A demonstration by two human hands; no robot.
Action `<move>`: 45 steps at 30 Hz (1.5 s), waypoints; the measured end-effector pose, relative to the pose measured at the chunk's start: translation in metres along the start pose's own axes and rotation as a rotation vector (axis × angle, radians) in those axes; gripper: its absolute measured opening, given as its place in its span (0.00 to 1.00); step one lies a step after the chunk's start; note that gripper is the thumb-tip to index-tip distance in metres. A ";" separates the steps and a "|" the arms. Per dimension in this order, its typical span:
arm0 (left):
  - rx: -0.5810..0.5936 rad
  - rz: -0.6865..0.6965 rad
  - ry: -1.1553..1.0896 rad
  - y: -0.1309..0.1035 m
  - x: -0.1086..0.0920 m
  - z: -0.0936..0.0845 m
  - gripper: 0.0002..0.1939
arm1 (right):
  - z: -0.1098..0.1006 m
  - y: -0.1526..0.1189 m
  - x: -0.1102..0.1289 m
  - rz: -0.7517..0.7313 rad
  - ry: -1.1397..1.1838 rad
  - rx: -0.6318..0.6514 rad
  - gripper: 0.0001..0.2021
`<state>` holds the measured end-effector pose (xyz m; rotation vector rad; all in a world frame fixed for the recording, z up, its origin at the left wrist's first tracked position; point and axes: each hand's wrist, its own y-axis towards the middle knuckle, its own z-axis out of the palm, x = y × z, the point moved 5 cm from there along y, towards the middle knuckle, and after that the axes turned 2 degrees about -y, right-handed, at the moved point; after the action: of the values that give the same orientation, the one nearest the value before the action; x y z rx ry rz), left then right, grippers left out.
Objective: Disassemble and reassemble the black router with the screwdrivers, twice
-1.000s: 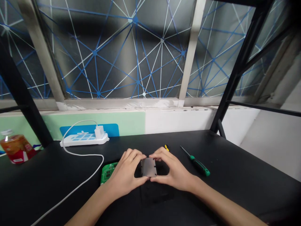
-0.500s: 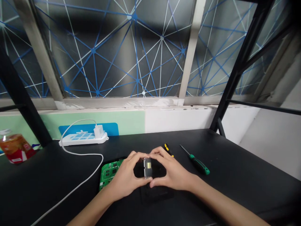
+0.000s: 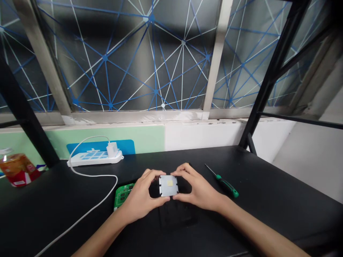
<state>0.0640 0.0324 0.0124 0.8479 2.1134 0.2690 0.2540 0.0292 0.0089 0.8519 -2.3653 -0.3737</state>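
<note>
My left hand (image 3: pixel 142 192) and my right hand (image 3: pixel 198 185) hold a small square silver metal plate (image 3: pixel 164 189) between them, thumbs below and fingers above. A pale yellow pad sits at its middle, and dark notches mark its side edges. The plate's broad face is turned toward me. Partly behind my left hand lies a green circuit board (image 3: pixel 122 195) with a dark rim. Beneath the plate, a dark glossy flat shape (image 3: pixel 178 217) shows faintly on the black table.
A green-handled screwdriver (image 3: pixel 226 185) lies right of my hands on the table (image 3: pixel 268 200). At the back left stands a white power strip (image 3: pixel 96 157) with a charger (image 3: pixel 112 149) and a white cable (image 3: pixel 91 207). A bottle (image 3: pixel 18 169) stands far left.
Both hands have turned the metal plate from nearly edge-on to face-on. The right hand has shifted slightly right and now covers most of the yellow-and-black tool behind it.
</note>
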 end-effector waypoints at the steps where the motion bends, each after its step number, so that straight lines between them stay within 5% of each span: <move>1: -0.002 0.008 0.011 0.000 0.000 -0.001 0.28 | -0.001 0.000 -0.001 0.009 -0.006 -0.002 0.27; 24: 0.109 0.035 0.289 0.002 -0.012 0.010 0.19 | -0.005 -0.003 0.007 -0.089 0.152 0.098 0.27; 32: 0.162 -0.034 0.171 -0.001 -0.013 0.024 0.15 | -0.022 -0.001 -0.010 0.041 0.069 -0.124 0.11; 45: 0.250 -0.061 0.209 -0.006 -0.011 0.031 0.15 | -0.013 0.000 -0.014 0.075 -0.059 -0.089 0.11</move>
<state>0.0897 0.0176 -0.0032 0.9308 2.3993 0.0626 0.2711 0.0378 0.0130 0.7182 -2.4074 -0.4760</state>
